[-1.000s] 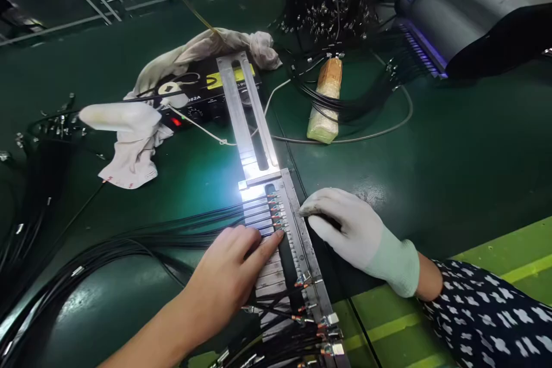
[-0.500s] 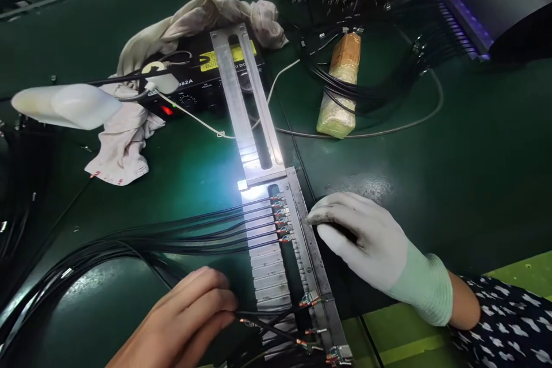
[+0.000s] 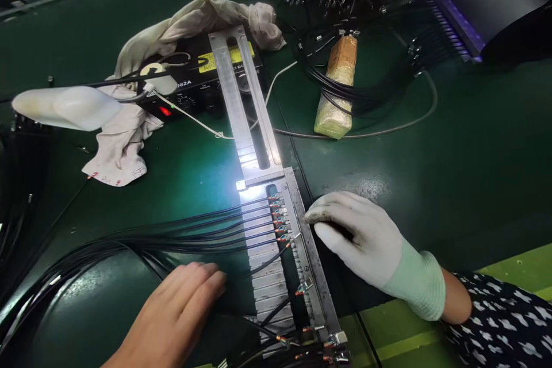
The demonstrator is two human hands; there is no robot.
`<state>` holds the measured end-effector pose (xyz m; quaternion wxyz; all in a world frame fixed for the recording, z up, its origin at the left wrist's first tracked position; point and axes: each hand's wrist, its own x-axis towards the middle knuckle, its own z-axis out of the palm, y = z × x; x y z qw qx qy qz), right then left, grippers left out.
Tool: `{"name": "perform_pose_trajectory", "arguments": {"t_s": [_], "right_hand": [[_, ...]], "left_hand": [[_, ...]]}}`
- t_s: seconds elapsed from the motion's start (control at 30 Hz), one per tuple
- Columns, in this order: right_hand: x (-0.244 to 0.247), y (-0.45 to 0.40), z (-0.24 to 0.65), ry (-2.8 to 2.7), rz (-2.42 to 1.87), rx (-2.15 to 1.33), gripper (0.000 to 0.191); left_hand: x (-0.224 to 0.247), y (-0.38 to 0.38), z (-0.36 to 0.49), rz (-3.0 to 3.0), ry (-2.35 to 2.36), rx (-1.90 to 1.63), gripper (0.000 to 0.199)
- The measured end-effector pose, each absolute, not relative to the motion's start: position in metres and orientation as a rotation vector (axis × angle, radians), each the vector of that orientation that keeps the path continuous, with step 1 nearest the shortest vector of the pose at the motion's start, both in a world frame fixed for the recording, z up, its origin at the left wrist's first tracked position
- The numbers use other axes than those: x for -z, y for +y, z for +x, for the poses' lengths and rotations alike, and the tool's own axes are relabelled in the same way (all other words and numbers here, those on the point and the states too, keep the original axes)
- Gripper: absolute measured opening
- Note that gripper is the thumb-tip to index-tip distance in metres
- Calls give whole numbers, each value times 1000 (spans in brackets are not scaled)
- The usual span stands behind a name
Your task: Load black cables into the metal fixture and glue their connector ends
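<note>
A metal fixture (image 3: 268,264) with a slotted upper plate lies across the green table. Several black cables (image 3: 224,236) run in from the left, their small connectors (image 3: 280,221) lined up in the fixture. My bare left hand (image 3: 185,299) is left of the fixture, fingers bent together; whatever they may hold is hidden. One cable end (image 3: 290,243) slants below the row. My gloved right hand (image 3: 357,236) rests at the fixture's right edge, thumb and fingertips curled with a gap between them, nothing seen in it. Loose cable ends (image 3: 304,286) lie over the lower fixture.
Behind the fixture sit a black control box (image 3: 190,92) and a cloth (image 3: 125,149). A wrapped block (image 3: 337,89) lies under black cables to the right. A white rounded object (image 3: 69,106) is at left, and a purple-lit machine (image 3: 461,29) stands far right.
My left hand has moved slightly left and away from the fixture. A cable end now lies just below the row, and the loose ends have shifted. My right hand has barely moved.
</note>
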<state>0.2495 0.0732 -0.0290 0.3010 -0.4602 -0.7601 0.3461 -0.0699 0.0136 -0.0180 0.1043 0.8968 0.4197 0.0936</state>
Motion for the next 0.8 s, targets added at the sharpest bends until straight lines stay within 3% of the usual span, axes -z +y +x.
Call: {"name": "perform_pose_trajectory", "arguments": {"t_s": [0.33, 0.53, 0.8], "right_hand": [[30, 73, 250, -2027, -1234, -919, 17], [31, 74, 250, -2026, -1220, -913, 17], [30, 73, 251, -2034, -1231, -924, 16]], "left_hand": [[17, -2, -19, 2085, 1263, -457, 29], [17, 14, -39, 2248, 1186, -573, 31], [18, 17, -47, 2463, 1236, -436, 43]]}}
